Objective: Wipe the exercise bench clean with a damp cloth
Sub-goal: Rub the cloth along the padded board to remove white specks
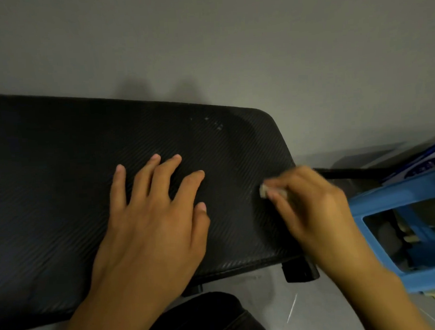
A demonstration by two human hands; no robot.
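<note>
Hands, two of them, were both at one exercise bench [62, 198], whose black pad with a fine ribbed pattern lay across the view from the left edge to a rounded end at the right. The left hand [154, 231] lay flat on the middle of the pad, palm down. Its five fingers [119, 185] were straight and spread apart, all touching the surface, and they held nothing. The right hand [314, 205] was at the right end of the pad, close to the near corner, and it was blurred. Its fingers were curled and pressed together around one cloth [264, 190], of which only a small pale part showed past the fingertips, against the pad. How much cloth was inside the hand, I could not tell. Near the far right corner of the pad there were a few pale specks [218, 125], three or four as far as I could count, well apart from both hands. Under the near edge one black foot [300, 269] of the frame stood out, and one black bar [350, 174] ran from the bench end to the right. Just beside that end stood one blue plastic stool [389, 196]. The grey floor [230, 38] lay around the bench, and one dark trouser knee [207, 319] showed at the bottom edge.
</note>
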